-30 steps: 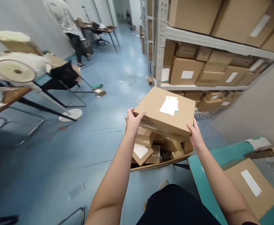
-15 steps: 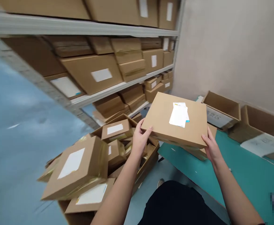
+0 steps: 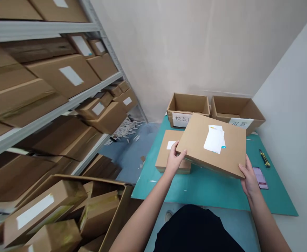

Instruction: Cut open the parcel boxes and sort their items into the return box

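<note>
1. A pale wall (image 3: 179, 45) rises behind everything.
2. Metal shelving (image 3: 101, 85), stacked with cardboard boxes (image 3: 53, 80), runs along my left.
3. My green tabletop (image 3: 211, 190) stands before the wall, two open cartons (image 3: 191, 102) at its far edge.
4. Above it I hold a labelled box (image 3: 195, 140), left hand (image 3: 175, 158) pinching one near corner, right hand (image 3: 249, 176) the other.
5. A phone (image 3: 260, 177) and yellow-and-black cutter (image 3: 264, 158) lie at the right.

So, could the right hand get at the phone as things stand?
Probably, but not without loosening its hold: the right hand is gripping the box. The phone lies on the table, with nothing seen lying on it.
</note>
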Demonstrator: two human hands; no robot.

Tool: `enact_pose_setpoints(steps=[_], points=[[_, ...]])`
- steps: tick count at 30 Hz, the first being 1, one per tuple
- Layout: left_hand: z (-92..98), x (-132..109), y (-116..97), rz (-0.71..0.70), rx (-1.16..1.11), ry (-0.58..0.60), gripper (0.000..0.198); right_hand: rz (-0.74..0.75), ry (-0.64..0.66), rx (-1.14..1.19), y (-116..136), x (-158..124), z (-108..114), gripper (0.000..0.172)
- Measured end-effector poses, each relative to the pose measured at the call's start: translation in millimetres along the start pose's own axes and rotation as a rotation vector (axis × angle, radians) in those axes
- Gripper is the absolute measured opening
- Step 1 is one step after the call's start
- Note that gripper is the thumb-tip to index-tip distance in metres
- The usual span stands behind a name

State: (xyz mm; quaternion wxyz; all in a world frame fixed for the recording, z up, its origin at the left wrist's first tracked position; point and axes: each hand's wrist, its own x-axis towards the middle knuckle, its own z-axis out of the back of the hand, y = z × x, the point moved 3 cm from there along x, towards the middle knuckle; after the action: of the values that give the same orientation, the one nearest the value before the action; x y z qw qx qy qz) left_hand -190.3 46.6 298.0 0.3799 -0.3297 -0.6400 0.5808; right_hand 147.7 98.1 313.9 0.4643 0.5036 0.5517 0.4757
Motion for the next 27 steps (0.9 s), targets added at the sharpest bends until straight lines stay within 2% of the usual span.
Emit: enact_pose_setpoints(steps=[3, 5, 7, 10, 14, 19, 24, 27], points=[[-48.1, 15, 21, 0.037, -0.025, 0.07, 0.067, -0.009, -0.056, 0.004, -11, 15, 38, 0.079], [-70.7, 25, 37, 0.085, -0.049, 0.1, 0.068, -0.012, -0.076, -0.004, -21, 22, 54, 0.081], [-85.9, 37, 54, 0.126, -0.067, 0.134, 0.068, -0.018, -0.091, -0.011, -35, 25, 64, 0.083], [-98.3, 58, 81, 0.17, -0.044, 0.199, 0.066, -0.049, -0.118, -0.011, -60, 26, 71, 0.087], [-105.1, 87, 117, 0.223, 0.027, 0.305, 0.066, -0.115, -0.142, -0.05, -98, 21, 68, 0.095], [-110.7, 113, 156, 0.265, 0.113, 0.364, 0.06, -0.219, -0.188, -0.102, -144, 11, 48, 0.105], [-122.5, 135, 177, 0.245, 0.206, 0.348, 0.04, -0.299, -0.205, -0.15, -180, -1, 28, 0.108], [-129.8, 148, 184, 0.22, 0.271, 0.318, 0.044, -0.275, -0.176, -0.094, -194, -3, 21, 0.104]])
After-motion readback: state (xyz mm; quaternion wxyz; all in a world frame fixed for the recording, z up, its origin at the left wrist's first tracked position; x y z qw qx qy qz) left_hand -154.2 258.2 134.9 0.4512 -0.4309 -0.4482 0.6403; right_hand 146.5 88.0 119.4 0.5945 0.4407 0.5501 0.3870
